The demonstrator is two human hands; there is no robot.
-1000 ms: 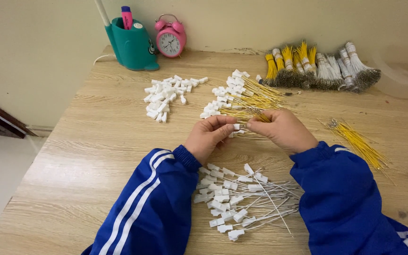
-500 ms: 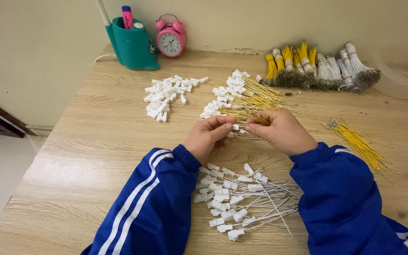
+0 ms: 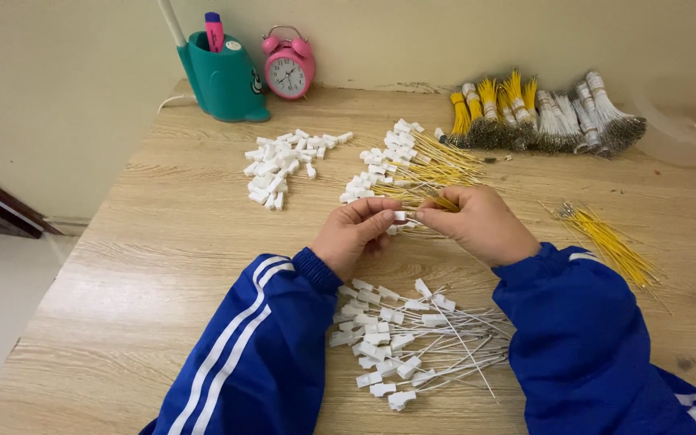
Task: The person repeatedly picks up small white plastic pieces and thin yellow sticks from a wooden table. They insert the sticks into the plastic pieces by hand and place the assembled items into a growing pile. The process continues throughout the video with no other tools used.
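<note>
My left hand point(image 3: 356, 233) pinches a small white plastic connector point(image 3: 400, 216) at its fingertips. My right hand point(image 3: 477, 223) meets it from the right, gripping a short yellow wire point(image 3: 443, 202) whose end points at the connector. Both hands hover above the wooden table point(image 3: 163, 266), just in front of a pile of yellow wires fitted with white connectors point(image 3: 408, 165). Between my blue sleeves lies a heap of white wires with white connectors point(image 3: 412, 342).
Loose white connectors point(image 3: 279, 165) lie to the left. A bunch of bare yellow wires point(image 3: 606, 242) lies at the right. Bundled yellow and white wires point(image 3: 541, 113) line the back, beside a translucent tub point(image 3: 686, 129). A teal pen holder point(image 3: 223, 76) and pink alarm clock point(image 3: 289, 68) stand behind.
My hands stay close together over the same spot; the fingers shift slightly as the yellow wire and the connector are brought together.
</note>
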